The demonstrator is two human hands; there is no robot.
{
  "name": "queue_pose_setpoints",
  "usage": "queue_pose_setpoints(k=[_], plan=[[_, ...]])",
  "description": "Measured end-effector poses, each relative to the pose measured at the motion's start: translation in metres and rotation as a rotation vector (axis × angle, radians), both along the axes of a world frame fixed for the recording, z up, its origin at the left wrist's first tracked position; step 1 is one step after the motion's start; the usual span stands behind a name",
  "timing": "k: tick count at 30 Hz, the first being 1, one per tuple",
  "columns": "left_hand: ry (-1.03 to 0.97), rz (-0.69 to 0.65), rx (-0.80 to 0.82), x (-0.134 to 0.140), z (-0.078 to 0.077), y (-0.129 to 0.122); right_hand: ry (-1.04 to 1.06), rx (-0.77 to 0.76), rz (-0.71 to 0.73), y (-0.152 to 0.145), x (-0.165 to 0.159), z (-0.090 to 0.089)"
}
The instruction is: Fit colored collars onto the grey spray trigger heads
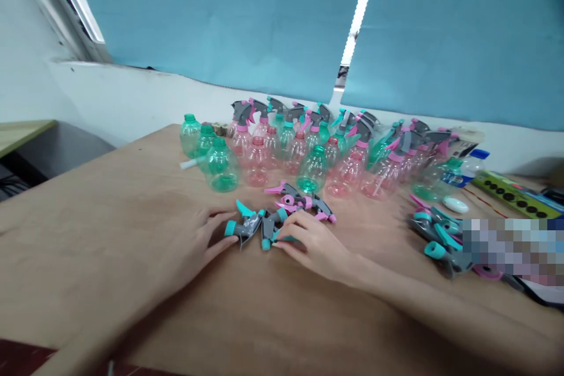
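Note:
On the wooden table (88, 235), my left hand (198, 247) pinches a grey spray head with a teal trigger and collar (247, 227) between thumb and fingers. Close beside it, a second grey and teal spray head (268, 228) lies under the fingertips of my right hand (315, 244), which are closed on its right side. The right fingers partly cover that one. Just behind both hands is a small pile of grey and pink spray heads (304, 202).
Green bottles (222, 167) and pink bottles (258, 161) without tops stand behind the pile. Further back are several bottles with spray heads fitted (315, 126). More loose spray heads (440, 235) lie at the right, near a white oval object (455, 205) and a green-yellow box (515, 197).

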State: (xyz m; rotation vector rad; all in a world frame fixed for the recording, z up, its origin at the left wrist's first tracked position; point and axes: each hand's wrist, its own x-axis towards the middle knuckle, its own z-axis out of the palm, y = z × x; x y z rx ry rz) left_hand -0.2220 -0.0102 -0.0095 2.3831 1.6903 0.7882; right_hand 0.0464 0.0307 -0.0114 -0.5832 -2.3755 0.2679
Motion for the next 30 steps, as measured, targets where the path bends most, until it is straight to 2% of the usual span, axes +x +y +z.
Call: queue_pose_setpoints(k=[5,8,10,13,15,18,21,23,25,27,30], plan=[[-0.07,-0.03,-0.06,0.0,-0.002,0.003,-0.011,0.014,0.008,-0.007,0.008,0.0],[-0.098,-0.018,0.016,0.008,0.004,0.001,-0.031,-0.017,-0.015,-0.01,0.022,0.006],[-0.083,-0.028,0.077,0.021,0.014,-0.002,-0.025,-0.049,-0.036,-0.013,0.032,0.011],[-0.021,-0.183,0.143,0.053,0.035,-0.01,0.024,-0.1,-0.067,-0.02,0.048,0.016],[0.044,-0.284,0.137,0.077,0.05,-0.015,0.04,-0.121,-0.092,-0.027,0.06,0.018],[0.096,-0.351,0.133,0.112,0.07,-0.018,0.044,-0.14,-0.137,-0.037,0.082,0.021],[0.132,-0.459,0.123,0.144,0.082,-0.016,0.084,-0.164,-0.197,-0.043,0.107,0.028],[0.126,-0.53,0.107,0.164,0.083,-0.012,0.116,-0.178,-0.242,-0.046,0.124,0.032],[0.097,-0.594,0.101,0.183,0.077,-0.009,0.13,-0.202,-0.272,-0.05,0.141,0.035],[0.071,-0.672,0.124,0.202,0.067,-0.006,0.132,-0.251,-0.273,-0.055,0.157,0.034],[0.054,-0.76,0.206,0.225,0.049,-0.002,0.194,-0.421,-0.241,-0.064,0.177,0.028]])
